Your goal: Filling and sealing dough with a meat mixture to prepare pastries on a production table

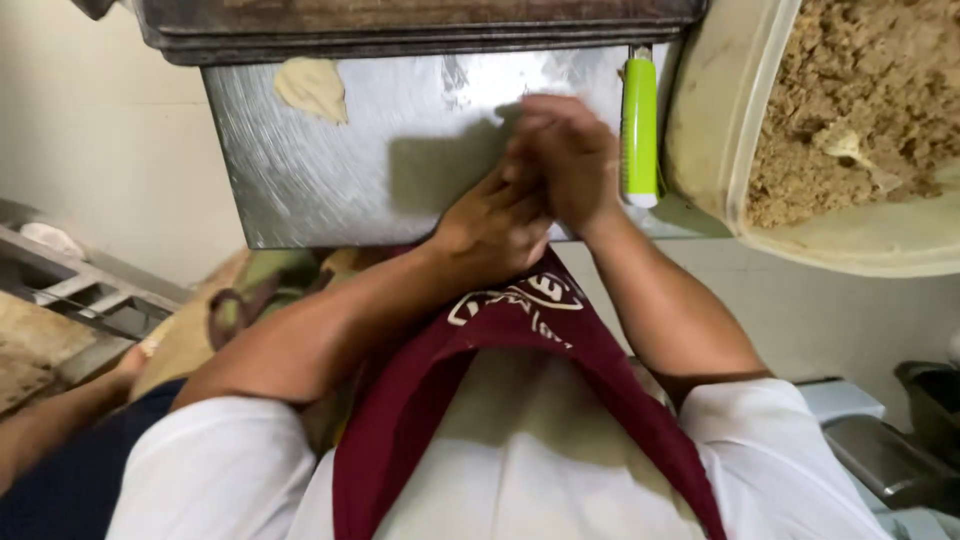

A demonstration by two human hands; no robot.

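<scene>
Looking down the frame, we see a brushed steel work surface (330, 170) across the upper middle, a cream plastic tub of brown crumbly filling (850, 110) at upper right, and a green-handled scraper (640, 130) beside it. Our left hand (490, 225) and right hand (570, 160) press together, palms closed. We judge we are rolling something between them; it stays hidden. A pale dough smear (312, 88) sits upper left.

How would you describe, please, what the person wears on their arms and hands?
Both forearms are bare, and the left hand and right hand carry no gloves. Short white sleeves cover the upper arms, beside a maroon apron with white markings.
</scene>
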